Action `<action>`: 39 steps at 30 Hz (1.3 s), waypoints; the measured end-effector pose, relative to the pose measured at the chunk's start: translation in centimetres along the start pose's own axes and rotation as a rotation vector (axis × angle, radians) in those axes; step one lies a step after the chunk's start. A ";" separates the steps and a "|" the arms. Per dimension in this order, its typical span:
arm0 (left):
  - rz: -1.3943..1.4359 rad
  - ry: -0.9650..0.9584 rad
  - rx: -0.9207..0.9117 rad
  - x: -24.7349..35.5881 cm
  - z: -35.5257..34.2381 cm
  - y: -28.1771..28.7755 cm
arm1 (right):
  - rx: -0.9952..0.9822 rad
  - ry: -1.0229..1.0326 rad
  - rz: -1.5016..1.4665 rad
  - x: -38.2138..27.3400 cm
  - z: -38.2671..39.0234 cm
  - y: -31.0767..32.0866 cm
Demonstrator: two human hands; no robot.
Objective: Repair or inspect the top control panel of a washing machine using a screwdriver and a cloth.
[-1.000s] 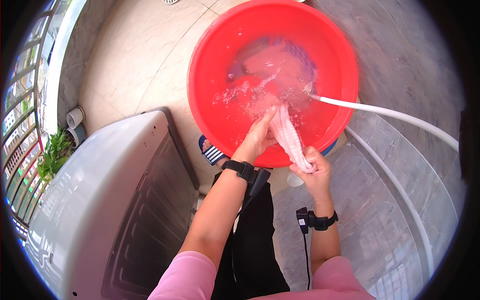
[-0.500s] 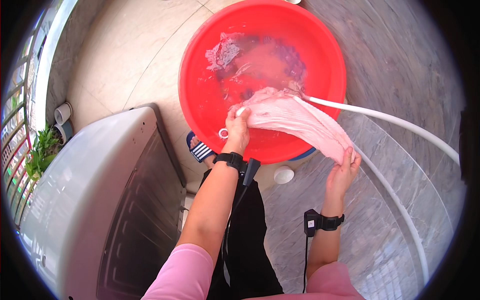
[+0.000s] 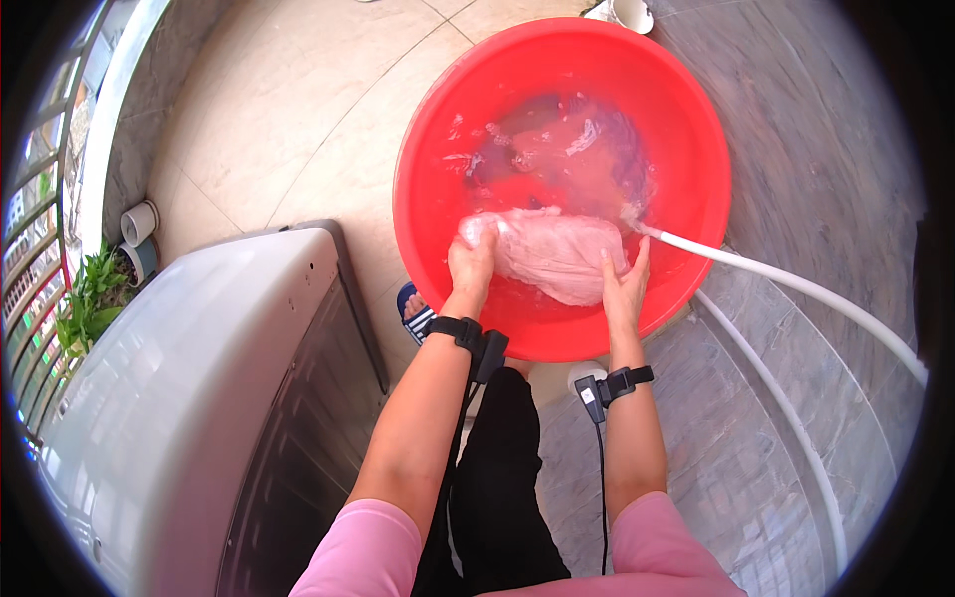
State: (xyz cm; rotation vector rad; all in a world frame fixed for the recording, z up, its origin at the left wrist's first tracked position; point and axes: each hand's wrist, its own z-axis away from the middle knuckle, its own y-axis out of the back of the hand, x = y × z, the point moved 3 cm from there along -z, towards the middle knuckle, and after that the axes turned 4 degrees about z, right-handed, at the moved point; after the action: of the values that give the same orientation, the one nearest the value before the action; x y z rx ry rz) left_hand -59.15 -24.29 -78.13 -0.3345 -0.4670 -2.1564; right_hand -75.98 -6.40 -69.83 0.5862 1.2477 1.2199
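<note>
A wet pink cloth, looking folded over, stretches between my two hands above the near side of a large red basin. My left hand is closed on the cloth's left end, where whitish wet shine shows near the fingers. At the right end my right hand grips it with the thumb on the near face. Beyond the cloth, cloudy water fills the basin's bottom, with dark purplish fabric blurred beneath it. The tip of a white hose reaches over the right rim, just beside my right hand.
A grey-white appliance with a dark side panel stands at the left. Potted plants sit by the railing. A second pale pipe runs along the grey marble at the right. A white cup stands behind the basin.
My right hand has moved left and up over the basin, bringing the cloth's far end in, so the cloth is shorter and bunched. The whole view has shifted slightly.
</note>
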 end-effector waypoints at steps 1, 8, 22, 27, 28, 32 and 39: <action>0.002 -0.003 0.004 -0.1 -0.2 -0.1 | -0.071 -0.017 0.039 -1.0 -0.2 -1.4; 0.424 0.186 -0.340 -1.7 2.2 -3.0 | -0.437 -0.154 -0.604 -4.2 2.0 -3.7; 0.235 -0.113 -0.163 -0.3 7.2 -4.7 | -0.380 0.209 -0.099 -11.6 7.3 2.6; -0.048 -0.348 -0.198 -0.2 11.2 -5.8 | -0.380 0.015 0.000 -7.8 2.3 0.3; -0.096 -0.308 -0.196 0.1 11.2 -5.7 | -0.307 0.016 0.000 -7.7 2.9 0.5; -0.012 -0.153 -0.076 1.5 7.9 -3.1 | -0.478 0.085 -0.072 -13.3 6.4 3.1; 0.263 0.026 -0.413 2.5 8.0 -5.5 | -0.290 -0.233 -0.641 -3.1 0.9 -1.7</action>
State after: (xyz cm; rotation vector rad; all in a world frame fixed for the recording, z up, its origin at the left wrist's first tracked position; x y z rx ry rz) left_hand -64.48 -19.50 -71.13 -0.5616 0.0443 -1.9830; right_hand -74.11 -9.47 -69.84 0.0881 0.9312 0.7420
